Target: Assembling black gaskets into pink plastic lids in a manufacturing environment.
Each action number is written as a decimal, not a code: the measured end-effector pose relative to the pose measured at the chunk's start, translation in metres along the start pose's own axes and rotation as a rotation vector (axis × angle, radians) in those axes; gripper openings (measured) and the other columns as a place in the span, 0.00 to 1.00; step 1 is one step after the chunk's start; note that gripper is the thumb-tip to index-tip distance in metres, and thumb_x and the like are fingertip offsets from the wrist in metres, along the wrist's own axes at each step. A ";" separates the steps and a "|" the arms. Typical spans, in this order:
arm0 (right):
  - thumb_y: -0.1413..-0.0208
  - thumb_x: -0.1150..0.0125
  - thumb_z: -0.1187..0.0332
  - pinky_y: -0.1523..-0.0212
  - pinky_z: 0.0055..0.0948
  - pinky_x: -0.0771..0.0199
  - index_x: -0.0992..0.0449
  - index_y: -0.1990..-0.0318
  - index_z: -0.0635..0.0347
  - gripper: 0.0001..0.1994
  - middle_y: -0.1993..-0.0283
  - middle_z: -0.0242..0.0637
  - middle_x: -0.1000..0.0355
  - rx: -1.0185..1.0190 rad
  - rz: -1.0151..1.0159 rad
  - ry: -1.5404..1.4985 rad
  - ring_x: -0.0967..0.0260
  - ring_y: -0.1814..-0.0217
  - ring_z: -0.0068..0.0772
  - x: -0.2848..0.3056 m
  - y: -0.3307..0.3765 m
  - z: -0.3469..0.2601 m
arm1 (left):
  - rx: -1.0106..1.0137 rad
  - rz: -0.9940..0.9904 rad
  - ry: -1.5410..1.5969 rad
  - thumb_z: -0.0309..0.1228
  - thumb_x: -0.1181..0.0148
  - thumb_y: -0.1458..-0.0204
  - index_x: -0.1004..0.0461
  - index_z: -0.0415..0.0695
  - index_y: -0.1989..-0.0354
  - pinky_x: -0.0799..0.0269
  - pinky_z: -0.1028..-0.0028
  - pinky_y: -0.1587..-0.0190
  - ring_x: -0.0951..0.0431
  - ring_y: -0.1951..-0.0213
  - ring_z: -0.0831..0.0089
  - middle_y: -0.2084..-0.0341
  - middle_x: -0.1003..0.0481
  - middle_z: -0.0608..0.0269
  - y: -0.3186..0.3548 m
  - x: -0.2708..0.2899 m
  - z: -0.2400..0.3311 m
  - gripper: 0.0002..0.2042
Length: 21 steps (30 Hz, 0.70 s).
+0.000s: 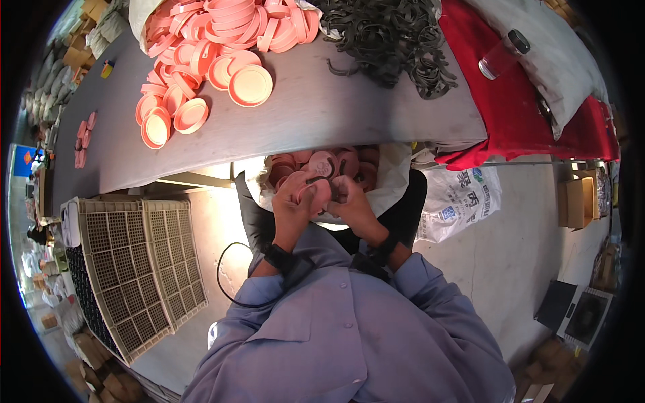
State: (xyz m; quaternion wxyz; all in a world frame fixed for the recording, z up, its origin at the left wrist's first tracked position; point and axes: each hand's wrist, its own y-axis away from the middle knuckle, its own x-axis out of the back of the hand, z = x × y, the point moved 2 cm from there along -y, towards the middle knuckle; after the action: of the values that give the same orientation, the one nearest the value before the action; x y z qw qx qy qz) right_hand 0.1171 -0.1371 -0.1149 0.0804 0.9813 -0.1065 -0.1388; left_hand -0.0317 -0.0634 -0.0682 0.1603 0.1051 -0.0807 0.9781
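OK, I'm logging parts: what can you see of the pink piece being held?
The pink piece looks rounded and plastic, with a dark curved strip showing at its upper edge. Tilted, it is held in the left grip, with the right grip at its right edge, over the open white sack. Part of it is covered.

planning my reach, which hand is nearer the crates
Left. The left hand is to the right of the crates; the right hand is farther right, past the left one.
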 end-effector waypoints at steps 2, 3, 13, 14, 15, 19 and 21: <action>0.46 0.33 0.79 0.50 0.27 0.23 0.31 0.50 0.64 0.17 0.55 0.34 0.27 0.043 0.045 0.134 0.25 0.53 0.25 -0.002 0.001 0.000 | -0.115 -0.011 -0.096 0.20 0.36 0.47 0.18 0.40 0.49 0.25 0.66 0.45 0.18 0.52 0.59 0.53 0.19 0.51 0.000 -0.004 -0.001 0.16; 0.47 0.32 0.78 0.53 0.27 0.23 0.30 0.53 0.64 0.15 0.58 0.34 0.27 0.085 0.085 0.266 0.25 0.55 0.25 -0.002 0.002 -0.001 | -0.116 -0.013 -0.095 0.20 0.36 0.47 0.18 0.40 0.49 0.25 0.66 0.45 0.18 0.52 0.59 0.53 0.19 0.51 -0.002 -0.006 -0.001 0.16; 0.50 0.32 0.75 0.65 0.31 0.27 0.30 0.58 0.64 0.14 0.67 0.36 0.31 0.182 0.256 0.666 0.32 0.68 0.28 0.013 0.016 0.001 | -0.051 0.001 -0.147 0.24 0.34 0.48 0.16 0.43 0.53 0.22 0.68 0.53 0.16 0.60 0.62 0.61 0.17 0.52 0.003 -0.029 -0.031 0.14; 0.50 0.32 0.75 0.66 0.32 0.28 0.30 0.59 0.63 0.14 0.67 0.37 0.31 0.169 0.247 0.609 0.32 0.69 0.28 0.012 0.017 -0.005 | -0.040 -0.004 -0.168 0.24 0.34 0.48 0.16 0.43 0.53 0.22 0.68 0.55 0.16 0.62 0.61 0.62 0.17 0.52 0.002 -0.030 -0.030 0.13; 0.51 0.32 0.75 0.66 0.32 0.28 0.30 0.60 0.63 0.14 0.67 0.37 0.31 0.155 0.238 0.551 0.33 0.69 0.29 0.011 0.018 -0.010 | -0.039 -0.004 -0.169 0.24 0.34 0.48 0.16 0.43 0.53 0.22 0.68 0.55 0.16 0.62 0.61 0.62 0.17 0.52 0.002 -0.032 -0.028 0.13; 0.50 0.31 0.74 0.67 0.34 0.27 0.30 0.61 0.62 0.13 0.67 0.39 0.30 0.130 0.246 0.582 0.30 0.69 0.32 0.012 0.022 -0.014 | -0.041 -0.030 -0.176 0.23 0.39 0.47 0.15 0.43 0.55 0.22 0.68 0.58 0.16 0.64 0.62 0.66 0.18 0.52 -0.002 -0.039 -0.031 0.13; 0.50 0.29 0.74 0.66 0.36 0.26 0.31 0.62 0.63 0.14 0.67 0.43 0.29 0.258 0.131 0.739 0.27 0.69 0.39 -0.001 0.023 -0.013 | -0.019 -0.060 -0.245 0.22 0.42 0.46 0.15 0.43 0.55 0.22 0.68 0.57 0.16 0.64 0.62 0.67 0.18 0.53 -0.004 -0.039 -0.039 0.13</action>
State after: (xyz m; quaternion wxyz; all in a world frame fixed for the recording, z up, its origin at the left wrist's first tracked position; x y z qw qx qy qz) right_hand 0.1154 -0.1575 -0.0976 -0.0018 0.9583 -0.1491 0.2436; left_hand -0.0013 -0.0637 -0.1148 0.1794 0.2247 -0.1059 0.9519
